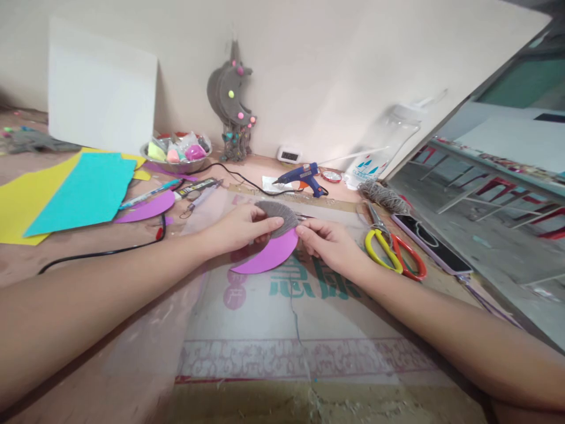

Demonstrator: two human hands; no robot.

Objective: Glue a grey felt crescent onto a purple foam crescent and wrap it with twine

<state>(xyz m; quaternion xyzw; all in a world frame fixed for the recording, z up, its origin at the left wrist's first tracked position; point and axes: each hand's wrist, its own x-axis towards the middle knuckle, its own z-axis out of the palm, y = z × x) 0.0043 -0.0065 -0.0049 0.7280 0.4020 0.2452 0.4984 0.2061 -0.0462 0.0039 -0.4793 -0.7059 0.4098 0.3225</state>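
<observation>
A purple crescent cut-out (267, 254) is held above the table, its upper part covered by wound grey yarn (280, 217). My left hand (247, 227) grips the wound part, thumb on top and fingers beneath. At the crescent's right edge, my right hand (322, 238) is closed in a pinch with its fingertips by the last turns of yarn. A thin grey strand (295, 318) hangs or lies below the crescent. What exactly sits between the right fingertips is too small to see clearly, but it appears to be the yarn.
Scissors (392, 253), a grey yarn ball (384, 195) and a phone (432, 241) lie right. Behind are a blue glue gun (304, 175), a bottle (384, 144) and a decorated grey crescent (232, 97). Coloured sheets (83, 191) and a metal bowl (176, 165) stand left.
</observation>
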